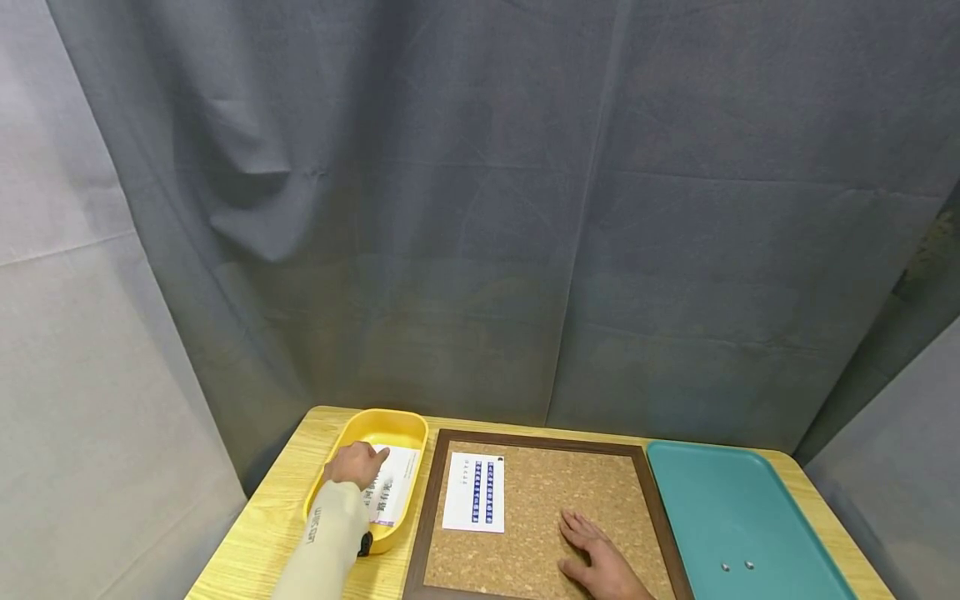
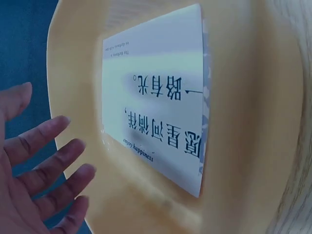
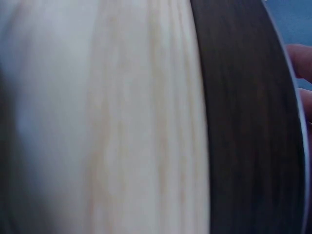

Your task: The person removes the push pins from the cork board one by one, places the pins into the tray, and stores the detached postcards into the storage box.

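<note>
My left hand (image 1: 356, 466) is over the left side of a yellow tray (image 1: 414, 421), its fingers spread apart in the left wrist view. White cards (image 2: 161, 68) with printed black characters lie in the tray, beside the fingertips. My right hand (image 1: 596, 560) is over the lower right part of a framed cork board (image 1: 540, 492), fingers extended and holding nothing. A white card (image 1: 457, 504) with two blue columns of characters sits at the upper left of the cork. In the right wrist view only a few fingertips show past the dark brown frame (image 3: 253, 122).
A teal tray (image 1: 742, 492) stands right of the board, with two small silvery pieces (image 1: 749, 565) near its front. Everything is on a light wooden table (image 1: 255, 550). Grey cloth (image 1: 480, 250) hangs behind and at both sides.
</note>
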The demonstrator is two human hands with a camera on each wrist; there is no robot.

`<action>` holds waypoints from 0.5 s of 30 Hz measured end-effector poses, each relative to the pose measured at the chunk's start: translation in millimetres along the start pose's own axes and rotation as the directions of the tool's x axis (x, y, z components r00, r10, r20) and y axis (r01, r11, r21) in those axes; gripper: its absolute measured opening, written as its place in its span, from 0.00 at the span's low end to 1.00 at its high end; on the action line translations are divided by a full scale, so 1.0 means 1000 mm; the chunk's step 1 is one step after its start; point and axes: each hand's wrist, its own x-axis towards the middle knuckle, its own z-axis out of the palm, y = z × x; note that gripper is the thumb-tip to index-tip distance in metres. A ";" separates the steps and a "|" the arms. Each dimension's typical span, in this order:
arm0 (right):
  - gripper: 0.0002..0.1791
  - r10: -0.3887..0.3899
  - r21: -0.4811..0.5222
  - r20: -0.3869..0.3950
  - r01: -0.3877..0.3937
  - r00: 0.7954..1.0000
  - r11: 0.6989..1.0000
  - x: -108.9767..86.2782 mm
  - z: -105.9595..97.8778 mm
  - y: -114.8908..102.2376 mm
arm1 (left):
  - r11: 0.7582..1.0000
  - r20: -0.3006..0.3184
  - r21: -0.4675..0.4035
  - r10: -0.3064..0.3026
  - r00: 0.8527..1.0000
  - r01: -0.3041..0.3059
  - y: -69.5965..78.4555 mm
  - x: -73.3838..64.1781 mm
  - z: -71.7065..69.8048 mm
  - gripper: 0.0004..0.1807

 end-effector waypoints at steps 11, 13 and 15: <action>0.39 -0.030 -0.006 -0.009 0.030 1.000 1.000 -0.001 0.000 0.000 | 0.997 -0.115 0.023 0.071 0.991 -0.069 0.020 -0.002 0.001 0.29; 0.39 -0.025 0.003 -0.007 0.025 1.000 1.000 -0.001 0.000 0.000 | 0.996 -0.138 0.023 0.094 0.986 -0.092 0.025 -0.003 0.001 0.29; 0.39 -0.023 0.005 -0.007 0.023 1.000 1.000 -0.001 0.000 0.001 | 0.991 -0.157 0.025 0.136 0.978 -0.134 0.030 -0.003 0.002 0.28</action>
